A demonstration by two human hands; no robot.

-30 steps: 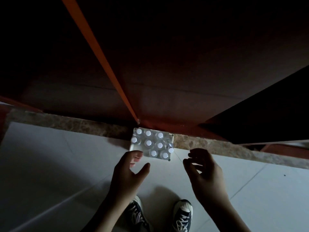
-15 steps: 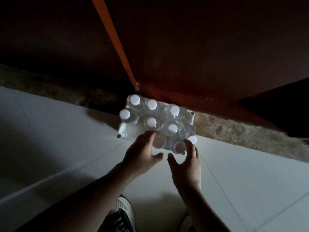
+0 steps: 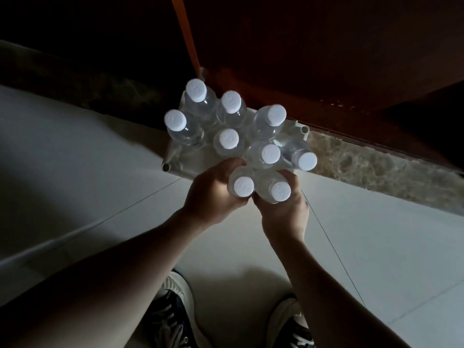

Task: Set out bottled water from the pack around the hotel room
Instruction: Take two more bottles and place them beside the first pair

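Head view, looking down. A pack of water bottles (image 3: pixel 226 136) stands on the pale tiled floor (image 3: pixel 376 234), its far side against a speckled stone sill (image 3: pixel 364 162) beneath a dark red-brown wooden panel (image 3: pixel 301 59). The pack's long axis runs from upper left to lower right. Nine bottles are visible, clear plastic cylinders with smooth round white caps; most stand with necks toward the camera, though the one at the right edge (image 3: pixel 300 154) leans outward to the right. Loose clear wrap (image 3: pixel 175 159) shows at the pack's left corner, rolled into a small tube at its edge.

The left hand (image 3: pixel 213 194) curls its grip round the near-left bottle (image 3: pixel 242 184); the right hand (image 3: pixel 283 212) curls its grip round the near-right bottle (image 3: pixel 276 188). These two bottles touch each other (caps side by side) at the near edge of the pack. An orange strip (image 3: pixel 187 33) runs up the panel. Two dark laced shoes (image 3: pixel 173 317) with pale toe caps stand on the floor below the forearms.
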